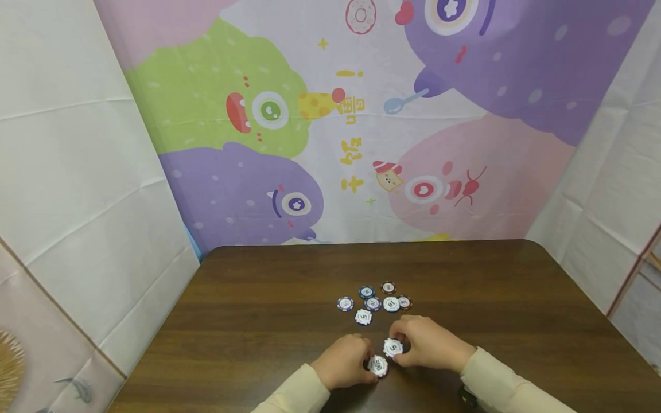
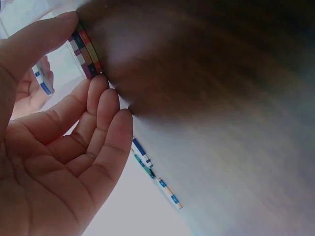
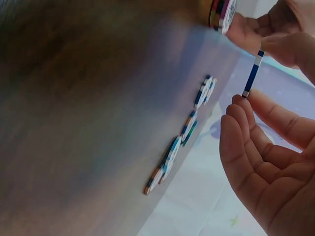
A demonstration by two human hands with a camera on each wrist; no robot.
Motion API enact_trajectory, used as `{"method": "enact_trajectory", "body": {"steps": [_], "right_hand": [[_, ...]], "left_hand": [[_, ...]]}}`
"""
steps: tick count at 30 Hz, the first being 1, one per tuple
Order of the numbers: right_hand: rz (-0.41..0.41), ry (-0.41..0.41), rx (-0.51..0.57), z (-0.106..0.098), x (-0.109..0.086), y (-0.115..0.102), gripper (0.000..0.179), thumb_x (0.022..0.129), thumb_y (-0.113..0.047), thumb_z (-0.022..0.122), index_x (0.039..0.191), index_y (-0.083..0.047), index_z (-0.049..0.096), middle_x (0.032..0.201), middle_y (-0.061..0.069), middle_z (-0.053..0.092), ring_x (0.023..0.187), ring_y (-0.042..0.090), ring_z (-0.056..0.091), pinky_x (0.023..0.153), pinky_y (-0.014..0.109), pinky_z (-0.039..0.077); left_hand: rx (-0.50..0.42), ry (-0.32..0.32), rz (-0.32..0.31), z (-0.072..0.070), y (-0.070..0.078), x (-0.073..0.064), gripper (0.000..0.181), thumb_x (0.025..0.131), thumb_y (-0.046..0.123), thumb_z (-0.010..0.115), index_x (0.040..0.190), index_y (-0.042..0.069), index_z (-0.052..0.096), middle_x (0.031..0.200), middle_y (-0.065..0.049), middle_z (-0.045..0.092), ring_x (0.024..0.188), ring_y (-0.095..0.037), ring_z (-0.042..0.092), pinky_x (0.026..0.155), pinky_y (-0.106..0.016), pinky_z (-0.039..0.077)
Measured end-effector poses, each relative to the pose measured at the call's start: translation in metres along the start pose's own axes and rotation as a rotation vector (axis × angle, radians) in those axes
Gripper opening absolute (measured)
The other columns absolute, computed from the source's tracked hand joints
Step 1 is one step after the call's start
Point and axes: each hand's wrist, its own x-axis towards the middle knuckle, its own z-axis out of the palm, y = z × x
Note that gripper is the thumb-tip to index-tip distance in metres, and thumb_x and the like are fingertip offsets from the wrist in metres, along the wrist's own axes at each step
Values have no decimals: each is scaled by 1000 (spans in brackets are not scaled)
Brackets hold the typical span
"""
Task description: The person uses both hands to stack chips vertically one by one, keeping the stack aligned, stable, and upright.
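My left hand (image 1: 345,361) grips a short stack of poker chips (image 1: 378,366) between thumb and fingertips, a white-faced chip on top. In the left wrist view the edges of the stack (image 2: 87,53) show purple, black and red bands, standing at the tabletop. Just up and to the right, my right hand (image 1: 434,345) pinches a single poker chip (image 1: 393,347) marked 5. Its blue and white edge (image 3: 253,73) shows between thumb and fingers in the right wrist view, off the table. Beyond both hands lies a white chip (image 1: 364,316) also marked 5.
Several more chips lie loosely grouped farther back: a blue one (image 1: 345,303) at left, a white 10 chip (image 1: 391,304) overlapping a brown-edged chip (image 1: 405,302), and a dark chip (image 1: 388,288) behind. The brown wooden table (image 1: 248,321) reaches back to a cartoon-printed curtain (image 1: 356,218).
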Motion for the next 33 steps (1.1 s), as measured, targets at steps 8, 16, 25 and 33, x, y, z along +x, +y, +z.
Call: {"method": "enact_trajectory", "body": {"steps": [8, 16, 25, 33], "right_hand": [[-20, -39, 15, 9, 0, -9, 24, 72, -24, 80, 89, -14, 65, 80, -10, 54, 69, -2, 43, 60, 18, 40], [-38, -68, -29, 16, 2, -15, 23, 71, -25, 81, 86, -15, 66, 78, -11, 52, 66, -2, 41, 59, 18, 38], [-60, -64, -71, 21, 2, -21, 22, 70, -25, 80, 84, -15, 66, 77, -12, 52, 66, -2, 40, 59, 18, 38], [-51, -54, -91, 26, 5, -22, 23, 69, -26, 80, 84, -14, 67, 78, -10, 54, 66, -1, 41, 58, 19, 38]], "left_hand": [[3, 5, 7, 1, -1, 0, 28, 66, 31, 85, 79, 15, 67, 66, 13, 53, 62, 0, 40, 56, -15, 33], [9, 2, 7, 1, -1, 1, 28, 66, 31, 86, 77, 15, 66, 66, 13, 53, 61, 0, 40, 56, -16, 32], [-2, -5, -4, 2, -1, 1, 29, 65, 31, 85, 75, 15, 64, 66, 12, 51, 61, -1, 40, 56, -17, 33], [3, -11, -3, 2, -2, 2, 29, 65, 32, 86, 79, 15, 67, 68, 12, 54, 63, 0, 42, 57, -17, 35]]}}
